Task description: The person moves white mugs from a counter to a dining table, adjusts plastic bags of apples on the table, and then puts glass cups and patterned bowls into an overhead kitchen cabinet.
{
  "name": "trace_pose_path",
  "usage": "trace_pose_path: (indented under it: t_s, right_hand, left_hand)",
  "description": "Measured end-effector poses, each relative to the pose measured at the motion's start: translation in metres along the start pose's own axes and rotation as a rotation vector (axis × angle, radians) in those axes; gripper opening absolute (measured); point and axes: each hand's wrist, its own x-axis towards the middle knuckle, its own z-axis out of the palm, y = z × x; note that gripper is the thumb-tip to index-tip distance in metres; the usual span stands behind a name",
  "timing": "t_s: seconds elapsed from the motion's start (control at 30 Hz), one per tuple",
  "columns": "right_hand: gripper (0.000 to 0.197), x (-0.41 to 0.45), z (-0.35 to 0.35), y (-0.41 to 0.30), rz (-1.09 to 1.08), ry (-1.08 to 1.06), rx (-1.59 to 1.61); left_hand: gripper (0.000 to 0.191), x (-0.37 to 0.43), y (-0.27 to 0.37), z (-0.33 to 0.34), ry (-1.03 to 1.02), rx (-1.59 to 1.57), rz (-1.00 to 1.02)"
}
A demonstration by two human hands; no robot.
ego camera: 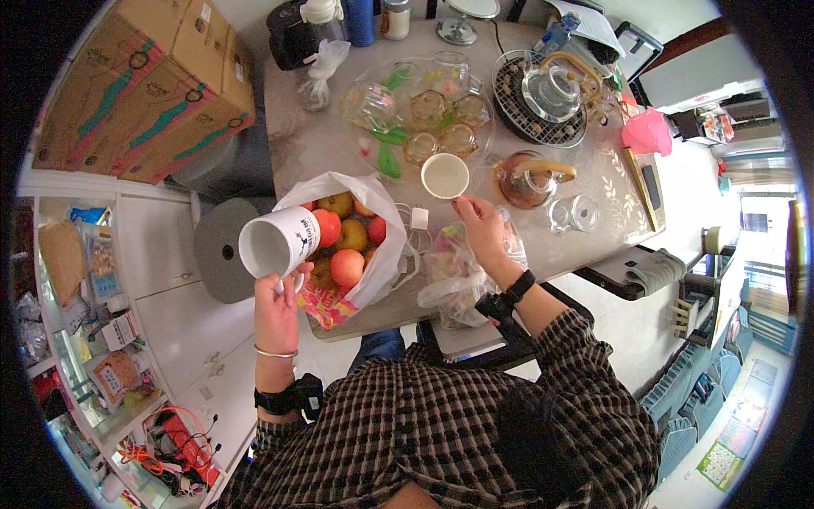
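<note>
My left hand (275,289) grips a white ceramic mug (280,242) by its handle. The mug is tilted, its mouth facing left, and bears dark print. Behind it, a white plastic bag (381,197) stands open with red and brownish fruit (347,267) inside. My right hand (483,232) has its fingertips at the near side of a small white cup (445,176), seemingly pinching it; its pale inside faces up at me. Below the right wrist lies a clear plastic bag (455,299) with contents I cannot make out.
Beyond the cup, a round glass tray (388,168) carries several glass cups. A glass teapot of brown liquid (524,181), a lidded glass (575,213) and a clear kettle (550,95) on a wire rack stand rightward. A white charger (419,219) lies between the bags. A grey stool (226,251) is left.
</note>
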Motion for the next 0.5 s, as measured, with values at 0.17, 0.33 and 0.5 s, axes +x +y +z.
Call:
trace_pose_path:
  t_s: [0.17,0.33,0.5]
  right_hand:
    - [0.029,0.013,0.0,0.009,0.013,0.045,-0.02]
    - [0.031,0.025,0.006,0.021,-0.002,0.042,0.097]
    - [0.033,0.04,0.023,0.024,0.0,-0.029,0.055]
  left_hand:
    - [0.023,-0.003,0.0,0.004,0.029,0.02,-0.028]
    - [0.023,-0.005,0.002,0.013,0.158,0.022,-0.065]
    - [0.023,-0.002,-0.001,0.005,0.0,0.013,-0.029]
